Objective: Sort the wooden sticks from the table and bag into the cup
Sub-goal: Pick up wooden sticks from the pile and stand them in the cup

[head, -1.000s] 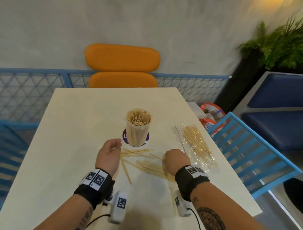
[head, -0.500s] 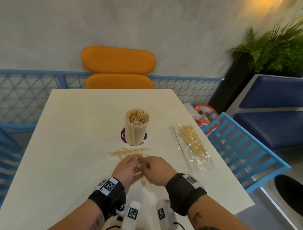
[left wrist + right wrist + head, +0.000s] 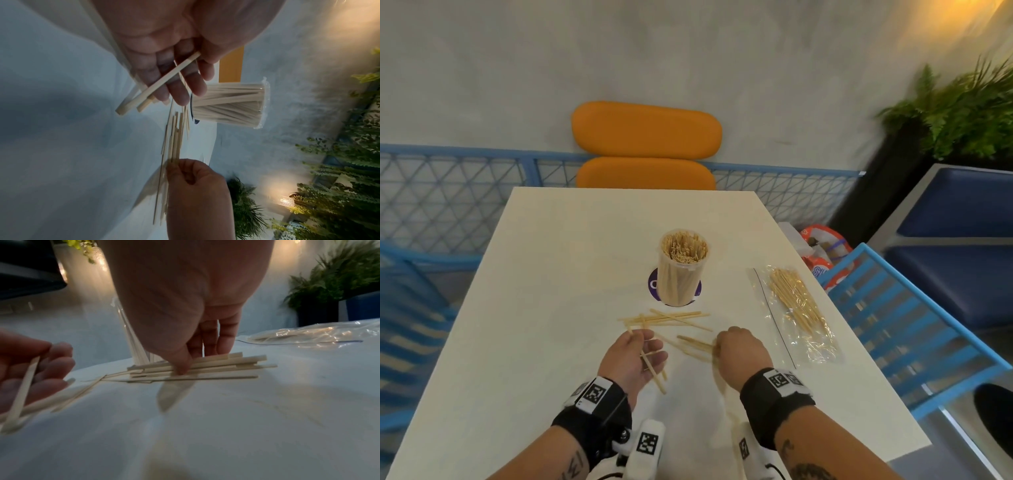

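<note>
Wooden sticks everywhere, cup (image 3: 682, 270) as landmark, mid-table (image 3: 544, 274), upright, packed full, sitting on a purple round sticker (image 3: 654, 285) with a white letter half hidden; unreadable.

Left of and nearer than the cup: left hand (image 3: 632, 356), palm turned up, fingers loosely curled round a few sticks (image 3: 652, 365) lying across the palm. Left wrist view adds detail: two or three sticks (image 3: 158, 85) cross the fingers (image 3: 180, 91), thumb over the upper end. Head view can't show that thumb.

Directly in front of the cup, on the near side: loose sticks (image 3: 667, 318) scattered flat on the table, untouched.

Nearer and slightly right of the cup: right hand (image 3: 743, 353), knuckles up, fist-like in head view. Right wrist view shows what head view hides: thumb and fingers (image 3: 226, 339) pinching a flat bundle (image 3: 205, 366) of sticks, bundle roughly level, just above or on the table; can't tell which. Motion blur below the hand.

Right of the cup, well apart: clear zip bag (image 3: 796, 313) lying flat, more sticks inside. No readable print on it.

Black wristbands (image 3: 599, 402) carry square black-and-white markers, no text. Forearm tattoos partly in frame, not legible.
</note>
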The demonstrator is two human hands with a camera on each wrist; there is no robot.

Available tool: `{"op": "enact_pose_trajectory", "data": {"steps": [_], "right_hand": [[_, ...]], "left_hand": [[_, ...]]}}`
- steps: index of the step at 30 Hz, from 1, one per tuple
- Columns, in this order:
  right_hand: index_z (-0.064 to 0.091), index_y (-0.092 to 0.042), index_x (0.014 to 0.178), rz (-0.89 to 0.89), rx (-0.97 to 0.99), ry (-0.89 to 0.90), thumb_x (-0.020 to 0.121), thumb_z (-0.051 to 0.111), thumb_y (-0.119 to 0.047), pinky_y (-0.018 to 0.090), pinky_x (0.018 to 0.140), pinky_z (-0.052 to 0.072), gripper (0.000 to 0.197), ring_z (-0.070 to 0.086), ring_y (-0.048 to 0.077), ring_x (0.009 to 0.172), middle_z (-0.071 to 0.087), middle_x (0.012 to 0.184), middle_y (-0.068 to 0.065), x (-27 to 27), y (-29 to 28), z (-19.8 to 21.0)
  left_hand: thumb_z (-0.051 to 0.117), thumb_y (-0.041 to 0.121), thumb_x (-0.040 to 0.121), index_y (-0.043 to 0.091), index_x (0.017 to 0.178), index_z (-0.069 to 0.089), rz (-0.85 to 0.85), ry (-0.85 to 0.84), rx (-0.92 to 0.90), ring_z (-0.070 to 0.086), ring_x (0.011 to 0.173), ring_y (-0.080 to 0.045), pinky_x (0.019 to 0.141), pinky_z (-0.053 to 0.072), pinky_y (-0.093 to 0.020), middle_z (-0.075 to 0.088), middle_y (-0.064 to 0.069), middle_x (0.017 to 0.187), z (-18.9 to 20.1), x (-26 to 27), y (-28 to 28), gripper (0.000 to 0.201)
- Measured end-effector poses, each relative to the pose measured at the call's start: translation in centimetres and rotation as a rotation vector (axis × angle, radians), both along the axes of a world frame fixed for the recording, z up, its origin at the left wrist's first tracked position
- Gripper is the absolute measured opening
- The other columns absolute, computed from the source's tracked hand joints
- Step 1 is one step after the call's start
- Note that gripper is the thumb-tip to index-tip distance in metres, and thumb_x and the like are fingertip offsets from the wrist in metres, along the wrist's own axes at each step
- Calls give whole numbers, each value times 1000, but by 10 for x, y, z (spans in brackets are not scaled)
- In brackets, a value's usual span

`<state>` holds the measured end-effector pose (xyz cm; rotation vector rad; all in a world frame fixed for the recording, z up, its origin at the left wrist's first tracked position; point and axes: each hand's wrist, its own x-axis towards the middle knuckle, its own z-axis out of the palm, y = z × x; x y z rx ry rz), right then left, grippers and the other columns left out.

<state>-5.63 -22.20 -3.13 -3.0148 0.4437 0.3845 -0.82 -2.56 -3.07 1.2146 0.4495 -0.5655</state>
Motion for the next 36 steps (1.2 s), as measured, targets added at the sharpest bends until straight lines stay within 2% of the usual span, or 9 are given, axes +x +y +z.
{"op": "enact_pose_trajectory", "data": {"steps": [8, 14, 18, 20, 22, 23, 26, 30, 36], "right_hand": [[64, -17, 104, -76, 135, -76, 96, 41, -19, 36, 86, 52, 24, 59, 24, 96, 60, 104, 4, 3, -2, 21], [65, -11, 86, -72, 506, -127, 98, 49, -31, 30, 69, 48, 28, 59, 19, 76, 64, 82, 2, 9, 26, 48], [61, -22, 69, -59, 507, -121, 95, 52, -34, 31, 68, 50, 30, 57, 17, 72, 55, 67, -10, 13, 41, 46], [61, -27, 61, -28, 495, -124, 89, 58, -39, 38, 75, 53, 30, 61, 21, 76, 64, 73, -10, 15, 40, 42], [69, -40, 70, -28, 508, -149, 85, 62, -41, 39, 82, 54, 16, 65, 18, 85, 73, 90, -11, 14, 33, 38], [74, -41, 86, -41, 484, -161, 87, 61, -41, 38, 87, 53, 12, 65, 17, 93, 73, 99, -10, 13, 28, 35], [65, -27, 124, -62, 208, -69, 93, 57, -46, 37, 96, 44, 37, 54, 23, 116, 60, 123, -1, 5, 9, 24], [66, -20, 118, -19, 30, 67, 93, 58, -46, 37, 93, 45, 38, 50, 26, 113, 53, 119, 5, -3, 5, 7], [69, -17, 110, 65, -49, 16, 98, 46, -19, 34, 87, 47, 26, 57, 26, 106, 60, 112, 5, -7, 11, 1]], "left_hand": [[42, 23, 107, 6, 105, 62, -64, -20, -21, 69, 81, -29, 83, 56, -43, 71, -14, 94, 5, 3, -6, 27], [42, 28, 107, 13, 120, 64, -205, -24, -152, 72, 101, -25, 90, 57, -46, 76, -7, 109, 14, -6, -29, 29], [37, 28, 109, 13, 118, 62, -209, -14, -253, 73, 99, -24, 75, 58, -41, 74, -12, 113, 16, -10, -37, 31], [37, 26, 109, 9, 111, 61, -175, -16, -219, 73, 85, -24, 69, 56, -38, 72, -17, 108, 15, -7, -36, 29], [37, 24, 109, 7, 102, 59, -114, -16, -187, 70, 77, -25, 69, 56, -38, 71, -17, 100, 13, -3, -32, 29], [37, 22, 109, 6, 97, 58, -59, -6, -197, 68, 76, -26, 71, 56, -40, 71, -15, 96, 12, 0, -29, 29], [37, 20, 109, 9, 89, 54, 110, 28, -193, 51, 56, -19, 62, 49, -36, 57, -8, 73, 8, 10, -16, 28], [35, 18, 107, 11, 89, 54, 159, 52, -140, 32, 39, -11, 51, 29, -27, 43, -3, 64, 1, 19, -2, 26], [37, 18, 105, 12, 88, 53, 179, 72, -149, 31, 41, -11, 51, 28, -26, 45, -2, 64, -3, 17, 7, 24]]}}
